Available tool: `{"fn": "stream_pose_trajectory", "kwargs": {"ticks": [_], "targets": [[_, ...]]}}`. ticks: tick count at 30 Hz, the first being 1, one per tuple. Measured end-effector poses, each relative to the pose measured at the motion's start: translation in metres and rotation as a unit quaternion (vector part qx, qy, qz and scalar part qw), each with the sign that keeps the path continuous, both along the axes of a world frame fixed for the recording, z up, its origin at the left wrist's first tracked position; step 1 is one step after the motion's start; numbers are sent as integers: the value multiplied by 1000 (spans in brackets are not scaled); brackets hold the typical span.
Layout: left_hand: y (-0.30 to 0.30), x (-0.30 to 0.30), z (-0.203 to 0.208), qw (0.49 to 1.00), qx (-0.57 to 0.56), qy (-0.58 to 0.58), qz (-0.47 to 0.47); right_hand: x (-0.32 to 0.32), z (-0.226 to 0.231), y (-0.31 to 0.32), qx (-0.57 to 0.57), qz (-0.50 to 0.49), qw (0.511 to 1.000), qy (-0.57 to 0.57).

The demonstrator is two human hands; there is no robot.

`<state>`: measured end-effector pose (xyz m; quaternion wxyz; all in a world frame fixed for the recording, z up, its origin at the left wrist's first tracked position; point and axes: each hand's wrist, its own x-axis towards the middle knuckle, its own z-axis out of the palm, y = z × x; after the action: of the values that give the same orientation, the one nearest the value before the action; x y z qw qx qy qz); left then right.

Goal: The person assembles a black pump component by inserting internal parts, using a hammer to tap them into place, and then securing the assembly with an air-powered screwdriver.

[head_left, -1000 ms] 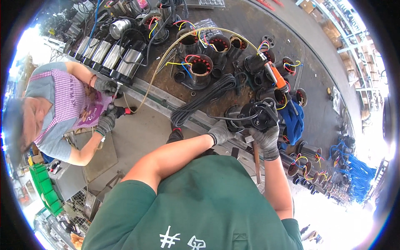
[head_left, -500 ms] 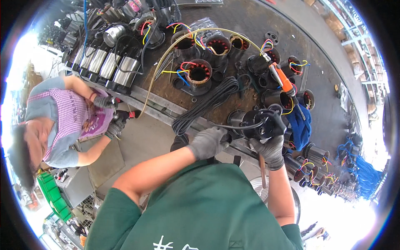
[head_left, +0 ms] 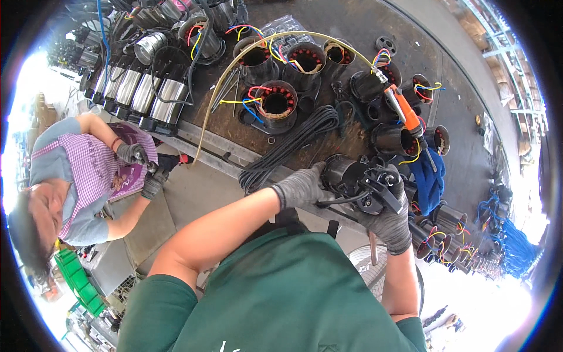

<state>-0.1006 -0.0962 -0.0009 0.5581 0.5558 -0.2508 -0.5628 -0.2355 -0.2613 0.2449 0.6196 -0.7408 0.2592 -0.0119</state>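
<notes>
A black cylindrical motor housing lies tilted at the near edge of the bench. My left hand, in a grey glove, is closed around its left end. At the housing's other end sits a black end cover with a bracket and a cable. My gloved right hand grips this cover from the near right side, its thumb up along it. Whether cover and housing are joined cannot be seen. A coil of black cable lies just beyond my left hand.
Several black stator housings with coloured wires stand on the bench. An orange power screwdriver on a yellowish hose lies beyond my right hand, by a blue cloth. At left, another gloved person works near a row of shiny motors.
My left hand has moved right and forward from a small black part onto the housing's left end. The end cover has turned in my right hand, which has shifted slightly toward me.
</notes>
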Motion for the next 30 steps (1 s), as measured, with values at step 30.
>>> {"fn": "stream_pose_trajectory", "kwargs": {"ticks": [30], "targets": [[-30, -1, 133, 728, 291, 572, 240, -22, -31, -25, -19, -50, 998, 38]]}}
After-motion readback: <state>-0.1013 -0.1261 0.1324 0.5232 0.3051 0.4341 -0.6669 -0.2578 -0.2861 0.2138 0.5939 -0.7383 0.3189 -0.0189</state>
